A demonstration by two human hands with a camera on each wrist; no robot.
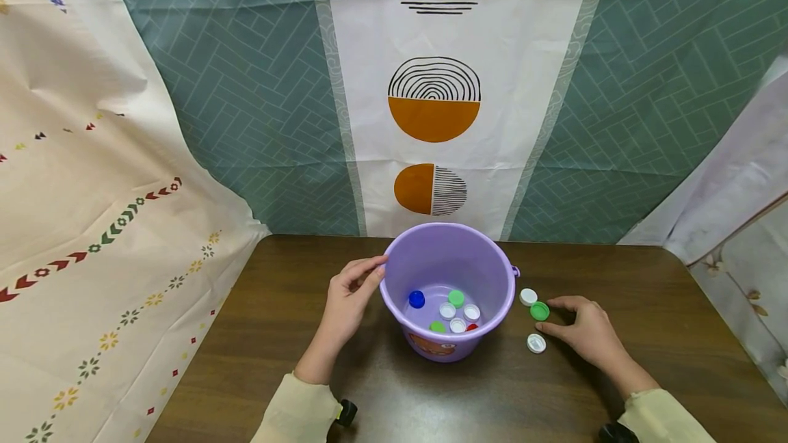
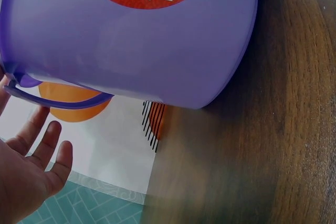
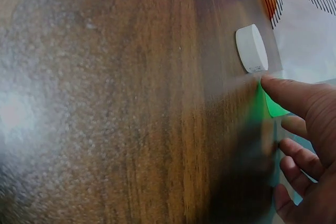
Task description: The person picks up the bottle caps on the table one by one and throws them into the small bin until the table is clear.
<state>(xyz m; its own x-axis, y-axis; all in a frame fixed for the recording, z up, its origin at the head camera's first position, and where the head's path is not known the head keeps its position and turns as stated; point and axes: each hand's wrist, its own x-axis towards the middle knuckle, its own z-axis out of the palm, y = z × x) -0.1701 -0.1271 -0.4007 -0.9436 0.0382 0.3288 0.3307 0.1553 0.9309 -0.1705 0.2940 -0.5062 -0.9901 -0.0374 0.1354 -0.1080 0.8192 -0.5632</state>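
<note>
A purple bucket [image 1: 437, 344] stands upright on the table, with several bottle caps inside: a blue cap [image 1: 416, 299], green ones, white ones and a red one. My left hand [image 1: 346, 299] holds its rim from the left, thumb and index finger at the edge; the other fingers spread behind the handle [image 2: 60, 99] in the left wrist view. To the right of the bucket, my right hand [image 1: 585, 330] reaches over a green cap [image 1: 539, 311], thumb and index finger parted on either side of it. Close by lie two white caps, one farther back [image 1: 528, 297], one nearer [image 1: 536, 343].
The brown wooden table [image 1: 418, 402] reaches back to a hanging cloth [image 1: 258, 122] with green panels and orange half-circles. A cream patterned cloth [image 1: 154, 251] drapes down the left side, and a pale cloth [image 1: 739, 245] hangs on the right.
</note>
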